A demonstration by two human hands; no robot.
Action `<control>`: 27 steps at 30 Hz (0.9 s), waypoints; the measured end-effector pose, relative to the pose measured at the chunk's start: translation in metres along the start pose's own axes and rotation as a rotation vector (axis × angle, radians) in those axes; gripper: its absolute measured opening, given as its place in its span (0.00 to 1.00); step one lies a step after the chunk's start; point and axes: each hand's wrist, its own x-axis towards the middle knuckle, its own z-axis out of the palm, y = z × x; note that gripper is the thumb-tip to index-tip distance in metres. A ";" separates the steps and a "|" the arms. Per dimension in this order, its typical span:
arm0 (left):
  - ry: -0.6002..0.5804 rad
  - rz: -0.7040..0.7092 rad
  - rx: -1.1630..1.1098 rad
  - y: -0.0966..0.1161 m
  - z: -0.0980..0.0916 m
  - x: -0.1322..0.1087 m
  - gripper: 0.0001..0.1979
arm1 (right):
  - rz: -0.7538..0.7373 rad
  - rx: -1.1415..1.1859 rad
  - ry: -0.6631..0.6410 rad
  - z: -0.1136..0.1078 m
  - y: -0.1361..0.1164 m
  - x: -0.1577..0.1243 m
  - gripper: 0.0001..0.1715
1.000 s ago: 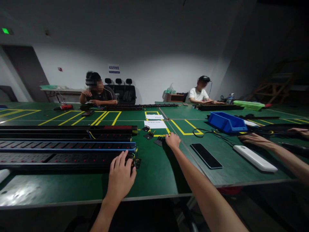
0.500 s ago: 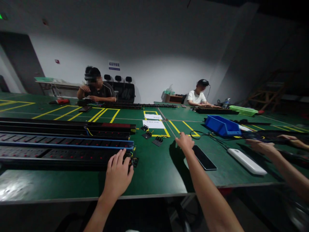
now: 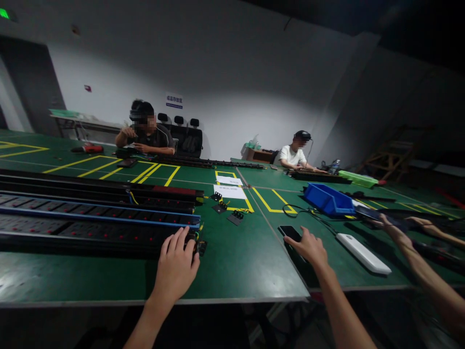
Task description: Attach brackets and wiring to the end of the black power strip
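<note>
My left hand (image 3: 176, 264) lies with its fingers stretched out over the near end of a long black power strip (image 3: 90, 235). It touches the strip next to the small wired end piece (image 3: 201, 246). My right hand (image 3: 308, 247) rests on the near part of a black phone (image 3: 289, 231) that lies flat on the green table (image 3: 236, 261). Its fingers are loosely apart and point toward the phone's far end. Nothing is lifted by either hand.
More long power strips (image 3: 101, 194) are stacked behind the near one. Small black brackets (image 3: 235, 216) and a white paper (image 3: 229, 191) lie mid-table. A white power bank (image 3: 363, 252), a blue bin (image 3: 329, 198) and a co-worker's hands (image 3: 395, 230) are at the right. Two people sit across.
My right hand has drawn back from the small black brackets near the yellow line and moved right onto the phone. My left hand has stayed on the strip's end.
</note>
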 end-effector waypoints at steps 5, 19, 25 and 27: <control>-0.009 0.001 0.021 0.001 -0.002 0.002 0.13 | -0.027 0.033 -0.024 -0.001 0.001 0.005 0.49; -0.003 0.010 0.019 -0.002 -0.001 0.001 0.13 | -0.287 -0.009 -0.050 -0.029 -0.127 -0.019 0.33; 0.004 0.014 0.015 -0.002 -0.001 0.002 0.13 | -0.444 0.090 0.009 -0.026 -0.201 -0.013 0.23; -0.002 0.014 0.025 -0.002 -0.001 0.001 0.13 | -0.445 0.096 0.023 -0.025 -0.207 -0.003 0.22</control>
